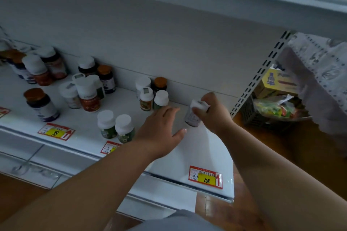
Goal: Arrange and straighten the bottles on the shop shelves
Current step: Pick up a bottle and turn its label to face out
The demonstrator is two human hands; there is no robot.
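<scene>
Pinched at its white cap by the right hand (214,112), a tilted, seemingly purple-labelled bottle (192,117); left hand (161,129) spread.

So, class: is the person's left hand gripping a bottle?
No: the left hand lies open over the white shelf, while the right hand grips the white-capped bottle.

The shelf (197,148) is white, its back panel pale grey. The bottle (193,116) in my right grip (212,112) has a white cap and a white-and-purple label. Two bottles (115,126) near the edge are green with white caps. Others have orange-brown caps (160,81) on dark bodies, or red labels (90,102). The price tags (206,176) are red with yellow patches. The floor (300,146) is brown wood. The cloth (323,65) is white with a grey-blue flower pattern.
</scene>
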